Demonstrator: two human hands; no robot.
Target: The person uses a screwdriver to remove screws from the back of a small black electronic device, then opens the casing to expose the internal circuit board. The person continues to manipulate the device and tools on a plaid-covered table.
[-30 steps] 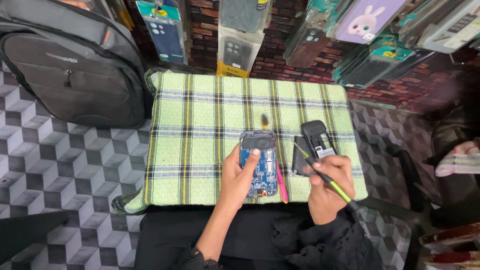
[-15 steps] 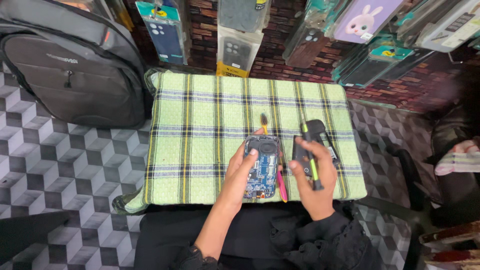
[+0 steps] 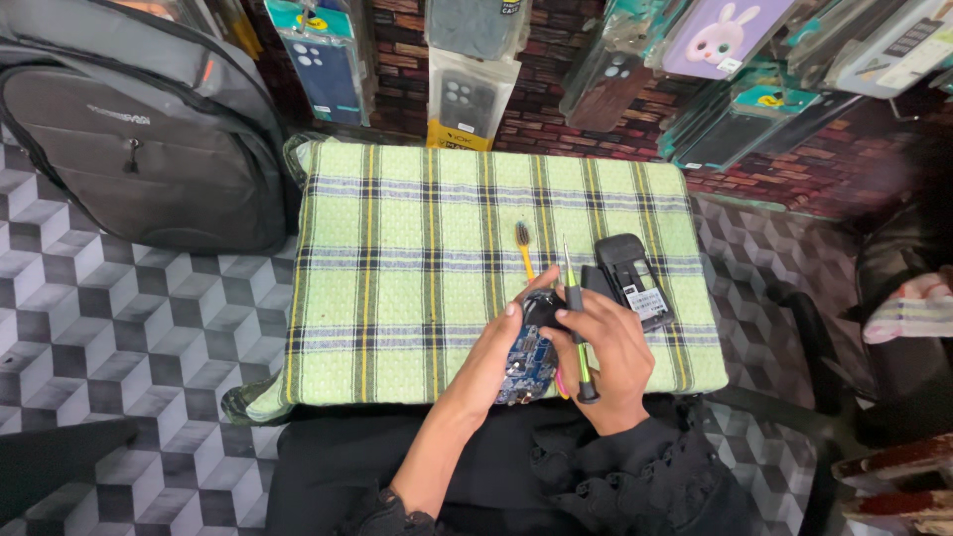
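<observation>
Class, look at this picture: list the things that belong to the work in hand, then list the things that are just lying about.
In use:
left hand holding the opened phone with its blue circuit board
right hand holding the green-handled screwdriver

Lying about:
yellow-handled brush on the checked cloth
black phone back cover
grey backpack
packaged phone cases on the wall

Both hands cover most of the opened phone (image 3: 524, 362) at lower centre of the frame, so its blue board shows only in a strip between them, and the grip of the left hand (image 3: 496, 352) under it cannot be made out. The backpack (image 3: 139, 129) is cut off by the upper left edge. A blurred striped sleeve (image 3: 908, 318) leaves the frame at the right edge.
</observation>
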